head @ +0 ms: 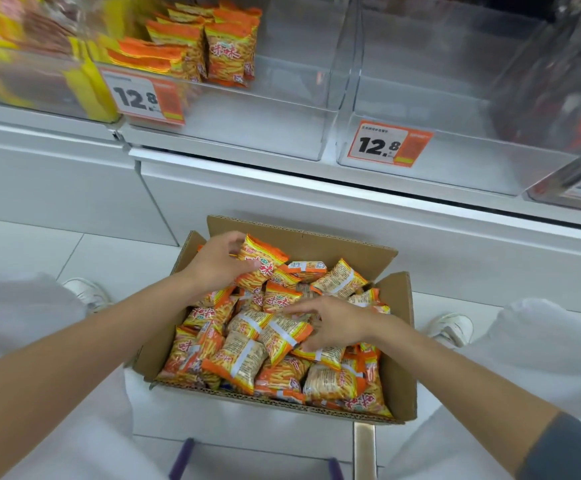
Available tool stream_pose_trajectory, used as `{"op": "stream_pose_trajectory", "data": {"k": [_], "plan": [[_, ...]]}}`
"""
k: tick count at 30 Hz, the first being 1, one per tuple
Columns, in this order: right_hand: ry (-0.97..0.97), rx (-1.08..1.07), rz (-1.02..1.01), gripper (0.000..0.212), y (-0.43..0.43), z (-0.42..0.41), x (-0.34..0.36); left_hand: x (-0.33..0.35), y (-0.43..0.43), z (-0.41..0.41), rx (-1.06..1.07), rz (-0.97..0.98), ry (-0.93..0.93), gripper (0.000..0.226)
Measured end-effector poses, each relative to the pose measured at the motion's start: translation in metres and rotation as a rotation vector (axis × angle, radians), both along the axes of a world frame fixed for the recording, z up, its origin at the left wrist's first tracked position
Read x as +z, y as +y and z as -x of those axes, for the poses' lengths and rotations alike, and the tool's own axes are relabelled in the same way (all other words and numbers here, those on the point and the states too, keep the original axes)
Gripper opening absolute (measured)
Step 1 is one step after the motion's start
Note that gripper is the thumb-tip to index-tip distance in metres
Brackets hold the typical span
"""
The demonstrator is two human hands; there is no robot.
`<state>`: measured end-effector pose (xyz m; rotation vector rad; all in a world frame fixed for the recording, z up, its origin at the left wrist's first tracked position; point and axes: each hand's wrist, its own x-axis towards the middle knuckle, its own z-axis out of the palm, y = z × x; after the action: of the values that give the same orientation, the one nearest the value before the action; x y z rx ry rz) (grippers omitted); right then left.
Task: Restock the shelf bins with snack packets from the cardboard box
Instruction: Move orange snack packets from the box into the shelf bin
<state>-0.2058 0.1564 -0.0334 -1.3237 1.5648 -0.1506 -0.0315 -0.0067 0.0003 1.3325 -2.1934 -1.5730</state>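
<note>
An open cardboard box (397, 358) sits on the floor between my knees, filled with several orange snack packets. My left hand (214, 263) grips one orange packet (259, 263) raised at the box's far left. My right hand (332, 322) lies over the pile in the middle, fingers curled on a packet (283, 336) turned back side up. Above, a clear shelf bin (247, 133) holds several matching orange packets (228, 50) stacked at its back left.
A second clear bin (455, 161) with a 12.8 price tag (387, 145) stands to the right. Yellow packets (84, 77) fill the bin at far left. White shoes (88, 292) flank the box on the tiled floor.
</note>
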Motion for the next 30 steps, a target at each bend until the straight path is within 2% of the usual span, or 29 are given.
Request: {"op": "stream_pose_trajectory", "data": {"k": [2, 4, 5, 7, 10, 15, 19, 22, 24, 25, 27, 30], "plan": [[-0.025, -0.015, 0.060, 0.046, -0.003, 0.000, -0.003, 0.000, -0.003, -0.001, -0.010, -0.033, 0.043, 0.053], [-0.050, -0.172, 0.178, 0.020, -0.009, 0.003, -0.001, 0.000, -0.007, 0.001, -0.003, -0.059, 0.086, 0.035], [-0.063, -0.268, 0.245, 0.013, -0.013, 0.006, 0.004, 0.000, -0.007, 0.001, 0.006, -0.063, 0.093, 0.032], [-0.043, -0.425, 0.366, 0.011, -0.021, 0.015, 0.016, -0.002, -0.010, 0.003, 0.019, -0.051, 0.070, 0.032], [-0.011, -0.524, 0.494, 0.012, -0.029, 0.027, 0.037, -0.003, -0.009, 0.009, 0.007, -0.093, 0.070, 0.038], [-0.099, -0.653, 0.533, 0.008, -0.036, 0.034, 0.052, 0.000, 0.003, 0.026, 0.003, -0.176, 0.112, 0.043], [-0.112, -0.702, 0.550, 0.011, -0.041, 0.036, 0.059, 0.012, 0.008, 0.038, 0.053, -0.234, 0.204, 0.030], [-0.161, -0.782, 0.542, 0.011, -0.043, 0.033, 0.060, 0.022, 0.013, 0.044, 0.036, -0.353, 0.295, 0.053], [-0.207, -0.852, 0.547, 0.011, -0.045, 0.029, 0.062, 0.022, 0.016, 0.047, -0.040, -0.327, 0.286, 0.074], [-0.225, -0.876, 0.562, 0.012, -0.046, 0.028, 0.064, 0.021, 0.016, 0.048, -0.050, -0.281, 0.290, 0.074], [-0.263, -0.892, 0.580, 0.027, -0.050, 0.027, 0.067, 0.019, 0.009, 0.049, -0.003, -0.209, 0.318, 0.062], [-0.288, -0.802, 0.473, 0.072, -0.050, 0.026, 0.074, 0.024, -0.002, 0.047, 0.002, -0.169, 0.325, 0.078]]}}
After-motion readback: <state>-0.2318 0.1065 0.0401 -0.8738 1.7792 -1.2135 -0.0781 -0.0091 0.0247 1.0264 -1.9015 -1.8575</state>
